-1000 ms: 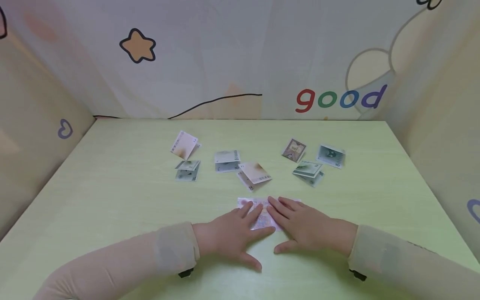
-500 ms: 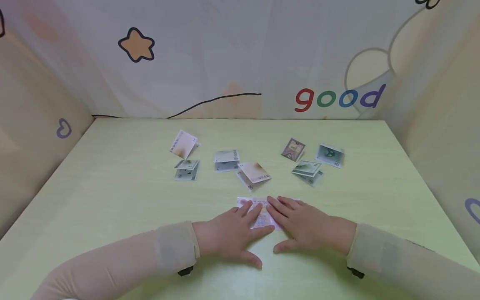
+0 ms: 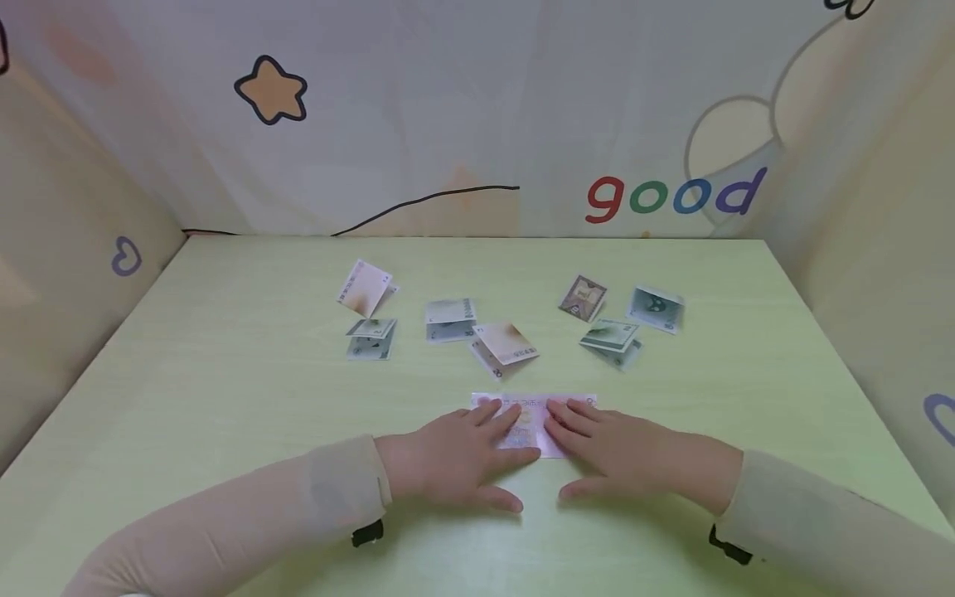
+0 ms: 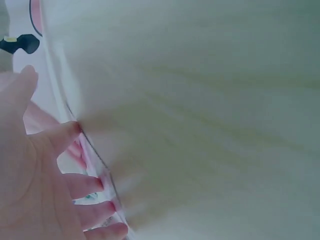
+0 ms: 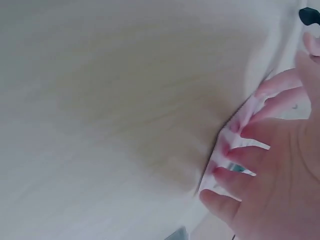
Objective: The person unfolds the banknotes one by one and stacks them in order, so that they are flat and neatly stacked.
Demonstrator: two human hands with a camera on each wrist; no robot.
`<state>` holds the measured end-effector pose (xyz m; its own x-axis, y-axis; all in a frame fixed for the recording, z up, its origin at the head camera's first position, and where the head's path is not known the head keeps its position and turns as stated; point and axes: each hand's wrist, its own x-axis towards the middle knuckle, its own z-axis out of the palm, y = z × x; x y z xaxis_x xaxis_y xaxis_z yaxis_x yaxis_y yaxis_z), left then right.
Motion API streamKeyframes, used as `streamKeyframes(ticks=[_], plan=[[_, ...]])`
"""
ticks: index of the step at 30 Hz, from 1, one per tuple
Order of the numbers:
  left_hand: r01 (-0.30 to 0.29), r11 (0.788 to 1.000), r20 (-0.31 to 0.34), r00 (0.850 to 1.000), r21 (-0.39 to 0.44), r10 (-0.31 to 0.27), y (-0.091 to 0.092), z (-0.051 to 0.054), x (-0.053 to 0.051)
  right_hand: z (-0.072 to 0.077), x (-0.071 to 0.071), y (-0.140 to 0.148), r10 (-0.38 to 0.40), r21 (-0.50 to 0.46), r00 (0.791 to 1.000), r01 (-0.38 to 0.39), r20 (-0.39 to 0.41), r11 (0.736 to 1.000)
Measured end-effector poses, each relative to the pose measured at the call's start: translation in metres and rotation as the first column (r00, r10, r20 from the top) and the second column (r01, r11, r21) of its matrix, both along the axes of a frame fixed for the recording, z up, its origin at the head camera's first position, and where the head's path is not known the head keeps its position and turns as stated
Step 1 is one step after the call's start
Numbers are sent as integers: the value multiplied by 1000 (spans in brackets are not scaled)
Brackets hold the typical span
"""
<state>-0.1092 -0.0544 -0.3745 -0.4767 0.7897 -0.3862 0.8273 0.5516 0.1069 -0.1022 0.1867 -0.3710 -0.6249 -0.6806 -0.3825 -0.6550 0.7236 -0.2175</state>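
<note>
A pink banknote (image 3: 531, 431) lies unfolded on the pale table near me, its long side running left to right. My left hand (image 3: 453, 460) rests on its left part, fingers spread and straight. On the right part lies my right hand (image 3: 634, 456), with its fingers extended and its thumb apart on the table. A strip of the banknote's middle shows between the hands; the rest is partly covered. In the left wrist view, the fingertips of the left hand (image 4: 50, 175) touch the note. The right wrist view shows the right hand (image 5: 275, 155) with its fingertips on the note's pink surface (image 5: 228, 137).
Several folded banknotes stand half open beyond the hands: a pinkish one (image 3: 366, 288) and a green one (image 3: 370, 342) at left, a grey-green one (image 3: 451, 313) and a pink-brown one (image 3: 507, 342) mid-table, others (image 3: 612, 335) at right. A patterned wall (image 3: 418, 124) closes the back.
My right hand has slid a little to the right along the banknote, uncovering more of its middle. The left hand has shifted only slightly. The folded notes have stayed put.
</note>
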Motion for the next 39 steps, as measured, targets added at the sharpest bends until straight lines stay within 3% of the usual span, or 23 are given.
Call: streamKeyframes(ticks=[5,11,18,25,28,32,39], plan=[[-5,1000,-17,1000,-7,4,-1,1,3,6,11,8,-11,-30,999,12,42,999],[-4,999,-14,1000,44,4,-1,4,8,5,15,13,8,-39,1000,-7,14,999],[-25,995,-14,1000,94,27,-3,2,2,8,13,12,-2,-34,1000,3,23,999],[-105,975,-42,992,195,116,-17,8,-7,13,12,12,3,-53,1000,-2,19,999],[-134,954,-66,985,269,157,-26,14,-13,15,12,14,3,-64,1000,-2,8,998],[-200,901,-61,969,386,241,-36,22,-20,17,12,18,-22,-109,1000,24,17,994],[-353,784,0,912,510,411,-52,24,-29,18,11,21,-45,-164,999,44,0,985]])
